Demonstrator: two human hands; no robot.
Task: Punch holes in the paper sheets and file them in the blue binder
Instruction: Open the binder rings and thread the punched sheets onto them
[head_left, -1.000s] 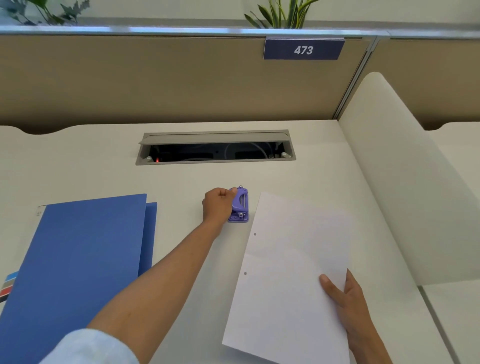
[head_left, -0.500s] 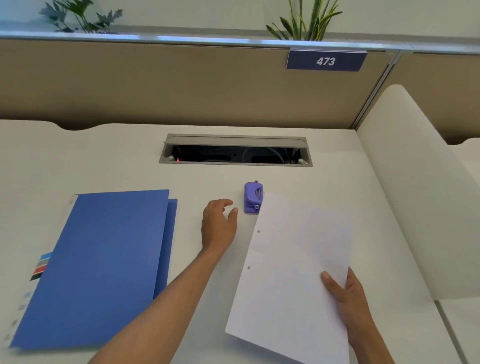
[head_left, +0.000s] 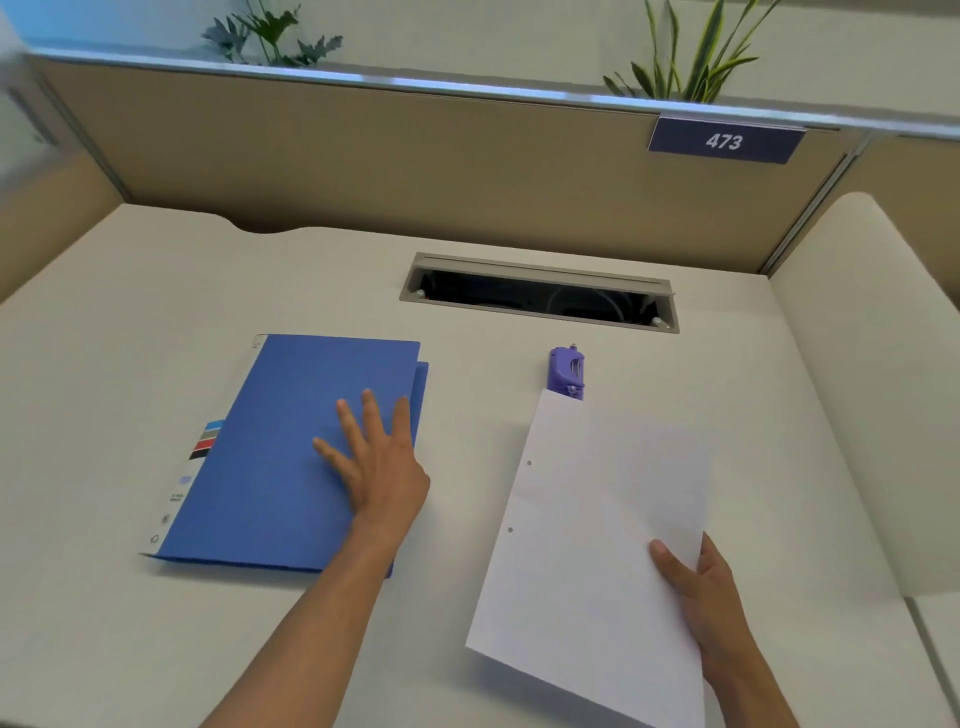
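The closed blue binder (head_left: 270, 457) lies flat on the left of the desk. My left hand (head_left: 376, 462) rests on its right part with fingers spread and straight. A white paper sheet (head_left: 597, 545) with two punched holes along its left edge is held above the desk on the right. My right hand (head_left: 698, 587) pinches its lower right edge, thumb on top. The small purple hole punch (head_left: 567, 370) stands on the desk just beyond the sheet's far corner, which covers its near end.
An open cable tray (head_left: 540, 293) is sunk into the white desk (head_left: 130, 322) behind the punch. A beige partition with a "473" sign (head_left: 724, 141) closes the back. A white side panel (head_left: 872, 374) rises on the right.
My left hand let go of the hole punch, drew back and moved left onto the blue binder. The right hand kept holding the sheet. The view shifted left.
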